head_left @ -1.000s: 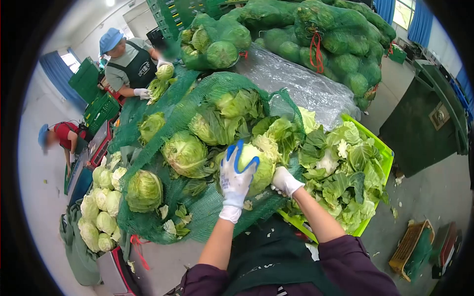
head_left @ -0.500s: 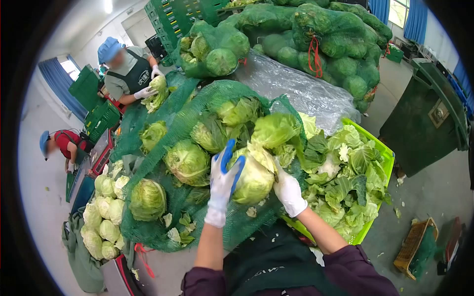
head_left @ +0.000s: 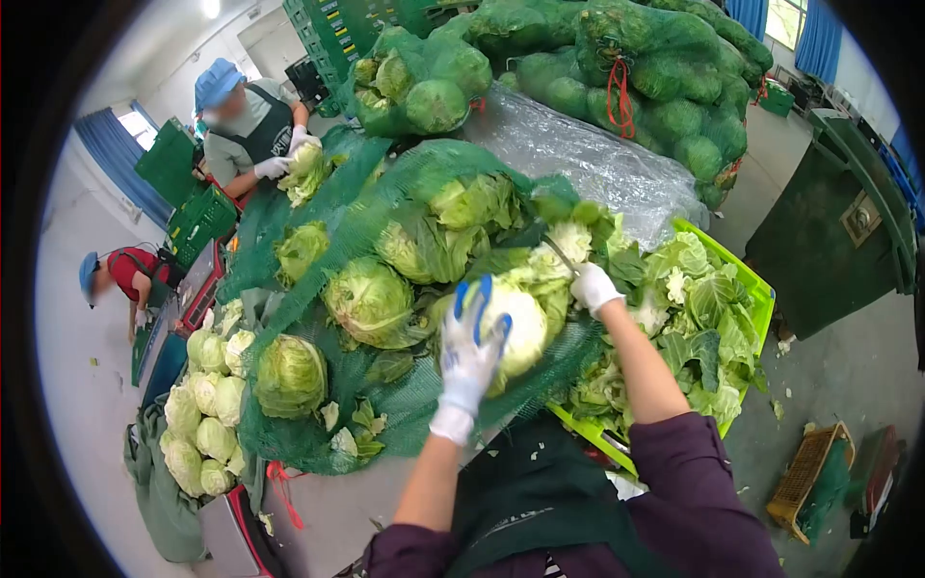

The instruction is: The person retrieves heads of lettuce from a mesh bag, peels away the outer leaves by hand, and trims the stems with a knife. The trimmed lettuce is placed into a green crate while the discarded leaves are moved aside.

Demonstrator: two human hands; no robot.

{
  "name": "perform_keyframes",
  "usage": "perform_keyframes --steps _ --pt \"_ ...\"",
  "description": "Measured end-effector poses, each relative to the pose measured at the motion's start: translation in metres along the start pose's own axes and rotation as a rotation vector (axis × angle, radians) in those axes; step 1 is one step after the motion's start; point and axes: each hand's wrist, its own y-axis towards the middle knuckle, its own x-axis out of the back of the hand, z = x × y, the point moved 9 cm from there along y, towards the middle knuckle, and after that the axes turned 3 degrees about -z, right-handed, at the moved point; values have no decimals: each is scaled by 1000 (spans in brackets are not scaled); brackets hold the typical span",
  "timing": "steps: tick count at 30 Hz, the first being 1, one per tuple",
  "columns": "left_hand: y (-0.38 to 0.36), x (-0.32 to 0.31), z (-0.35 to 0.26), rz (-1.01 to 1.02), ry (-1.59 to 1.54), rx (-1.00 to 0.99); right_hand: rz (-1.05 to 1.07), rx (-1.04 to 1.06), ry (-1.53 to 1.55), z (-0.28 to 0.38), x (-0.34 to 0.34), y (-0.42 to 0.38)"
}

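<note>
My left hand [head_left: 472, 342], in a white glove with blue on the fingers, grips a pale cabbage [head_left: 517, 332] from its left side. The cabbage rests on the green mesh sack [head_left: 424, 419], its whitish inner leaves facing me. To its right, my right hand [head_left: 594, 287] is closed around a knife [head_left: 559, 252], whose thin dark blade points up and left. Loose leaves [head_left: 570, 239] lie by the blade. More cabbages with outer leaves, among them one large head [head_left: 369, 302] and another [head_left: 292, 376], sit on the mesh to the left.
A lime-green crate [head_left: 756, 337] heaped with leaves stands at my right. Trimmed cabbages [head_left: 214, 443] are piled at the left. Full mesh sacks [head_left: 665, 87] lie behind plastic sheeting [head_left: 578, 159]. A co-worker [head_left: 252, 130] holds a cabbage; another person [head_left: 135, 275] is farther left. A dark bin [head_left: 829, 231] stands right.
My right hand has moved up and right, away from the cabbage, and the knife blade now shows. The cabbage has turned and shifted right with my left hand, showing a paler face.
</note>
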Motion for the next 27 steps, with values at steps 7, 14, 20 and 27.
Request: perform_keyframes --steps 7,14,20,27 --pt "-12 28 17 -14 -8 138 -217 233 -177 31 19 -57" --pt "4 34 40 -92 38 314 -242 407 278 66 -25 -175" --pt "3 13 25 -190 134 -110 -225 208 -67 85 -38 -171" --pt "-6 -2 9 -239 101 -37 -239 328 -197 72 -25 -120"
